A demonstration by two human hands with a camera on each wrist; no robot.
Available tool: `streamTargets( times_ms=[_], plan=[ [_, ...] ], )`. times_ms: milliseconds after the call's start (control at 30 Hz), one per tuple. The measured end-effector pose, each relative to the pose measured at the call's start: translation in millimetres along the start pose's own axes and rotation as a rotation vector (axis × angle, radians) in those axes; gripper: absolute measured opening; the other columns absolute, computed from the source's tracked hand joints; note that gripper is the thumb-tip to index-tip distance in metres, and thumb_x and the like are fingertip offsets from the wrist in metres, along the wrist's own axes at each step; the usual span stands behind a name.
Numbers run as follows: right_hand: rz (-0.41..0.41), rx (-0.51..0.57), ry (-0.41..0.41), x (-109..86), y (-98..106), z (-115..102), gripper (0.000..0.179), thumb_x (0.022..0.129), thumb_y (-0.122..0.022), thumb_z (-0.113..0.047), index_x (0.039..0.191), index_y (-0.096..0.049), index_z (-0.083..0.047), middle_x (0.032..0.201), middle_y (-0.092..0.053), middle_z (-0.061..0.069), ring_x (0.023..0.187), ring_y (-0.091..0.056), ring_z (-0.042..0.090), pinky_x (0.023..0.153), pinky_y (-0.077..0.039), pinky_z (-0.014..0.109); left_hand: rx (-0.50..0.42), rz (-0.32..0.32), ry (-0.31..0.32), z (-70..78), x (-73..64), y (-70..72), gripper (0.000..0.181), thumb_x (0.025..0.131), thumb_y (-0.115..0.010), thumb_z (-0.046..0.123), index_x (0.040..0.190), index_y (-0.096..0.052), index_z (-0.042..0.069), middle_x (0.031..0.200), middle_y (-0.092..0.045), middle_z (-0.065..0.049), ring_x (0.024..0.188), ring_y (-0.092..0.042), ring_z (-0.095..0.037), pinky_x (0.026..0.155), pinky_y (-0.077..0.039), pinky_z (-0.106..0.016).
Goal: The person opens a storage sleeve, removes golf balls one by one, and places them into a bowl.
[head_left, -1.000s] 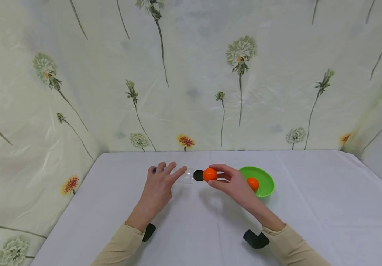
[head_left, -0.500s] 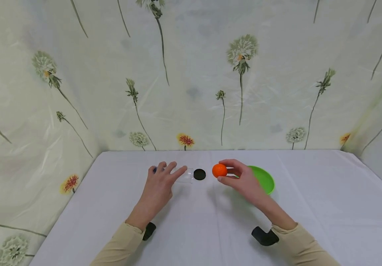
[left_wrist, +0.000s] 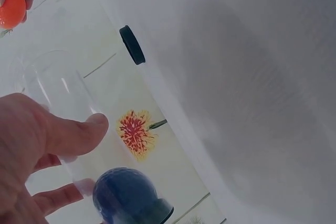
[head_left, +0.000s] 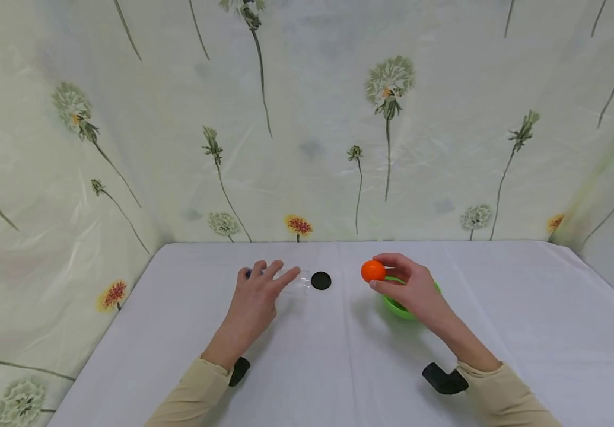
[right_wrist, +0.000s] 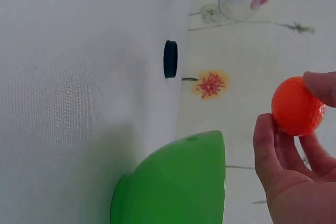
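Observation:
My left hand (head_left: pixel 253 305) grips a clear plastic tube (left_wrist: pixel 60 85). A blue dimpled golf ball (left_wrist: pixel 123 192) sits at one end of it, beside a dark cap (left_wrist: pixel 159 212). The opposite end appears uncapped. Between thumb and fingertips, my right hand (head_left: pixel 413 290) pinches an orange golf ball (head_left: pixel 373 271), clear of the tabletop. Behind that hand stands a green bowl (head_left: pixel 404 311), largely covered in the head view; the right wrist view shows its smooth outer side (right_wrist: pixel 181 182). What lies inside the bowl is hidden now.
A dark round lid (head_left: pixel 321 280) lies on the white-covered table (head_left: pixel 307 367), between the tube and the bowl. Behind the table rises a curtain (head_left: pixel 307 148) printed with dandelions. A black wrist mount (head_left: pixel 445 379) juts from the right sleeve.
My right hand has moved right with the orange golf ball, away from the tube to over the bowl. Another orange ball in the bowl has become hidden. The left hand stays put.

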State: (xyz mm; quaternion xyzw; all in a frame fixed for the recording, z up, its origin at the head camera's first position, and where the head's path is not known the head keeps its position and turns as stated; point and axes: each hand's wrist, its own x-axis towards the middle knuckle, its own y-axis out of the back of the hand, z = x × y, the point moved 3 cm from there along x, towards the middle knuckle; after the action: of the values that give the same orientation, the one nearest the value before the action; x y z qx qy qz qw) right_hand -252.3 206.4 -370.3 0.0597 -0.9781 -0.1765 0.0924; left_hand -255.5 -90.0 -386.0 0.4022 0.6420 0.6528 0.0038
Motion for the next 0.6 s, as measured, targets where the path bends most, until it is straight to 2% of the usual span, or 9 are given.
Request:
streamTargets(
  times_ms=[300, 600],
  plan=[
    [0.018, -0.061, -0.020, -4.1, 21, 6, 0.048, 0.089, -0.075, -0.030, 0.131, -0.057, -0.014, 0.126, -0.060, 0.008, 0.116, -0.059, 0.026, 0.084, -0.053, 0.033, 0.000, 0.011, 0.006, 0.1, 1.2, 1.2, 0.065, 0.079, -0.075, -0.003, 0.134, -0.058, 0.027, 0.123, -0.054, -0.003, 0.106, -0.050, -0.029, 0.081, -0.042, -0.051],
    [0.018, -0.094, -0.006, -8.5, 37, 14, 0.050, 0.091, -0.072, -0.030, 0.135, -0.056, -0.014, 0.127, -0.060, 0.011, 0.114, -0.061, 0.028, 0.084, -0.052, 0.027, -0.004, -0.017, 0.010, 2.4, 0.8, -0.3, 0.063, 0.081, -0.075, -0.001, 0.135, -0.057, 0.026, 0.124, -0.055, -0.004, 0.107, -0.051, -0.030, 0.082, -0.042, -0.050]
  ],
)
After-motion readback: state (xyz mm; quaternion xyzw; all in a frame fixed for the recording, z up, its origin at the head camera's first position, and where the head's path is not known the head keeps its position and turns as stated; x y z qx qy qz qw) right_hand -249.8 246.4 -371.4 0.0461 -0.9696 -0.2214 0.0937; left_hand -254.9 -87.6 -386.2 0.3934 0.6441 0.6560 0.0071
